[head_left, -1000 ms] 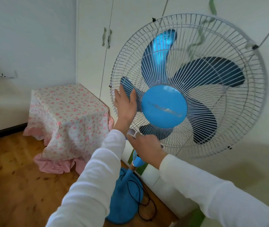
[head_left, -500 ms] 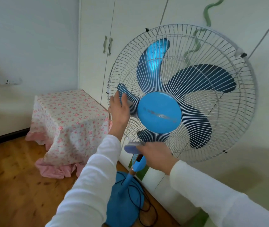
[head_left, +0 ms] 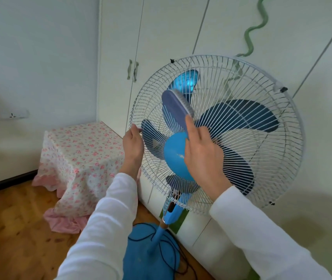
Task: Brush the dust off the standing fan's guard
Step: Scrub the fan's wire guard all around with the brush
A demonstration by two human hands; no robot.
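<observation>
Standing fan's guard now lower in view, upright before the wardrobe. Right hand, down at six o'clock half a second ago, now raised over the hub, grasping brush laid against wires toward eleven. Left hand still pinching rim at nine

- Soft, even, cool daylight fills the room; its source is out of frame.
- Diffuse shadows lie on the wall at 9 o'clock and beneath the fan guard toward 4 o'clock.
- Wide-angle bending bows the wardrobe door lines near 12 and 2 o'clock.
- Corners look softer than the centre.
</observation>
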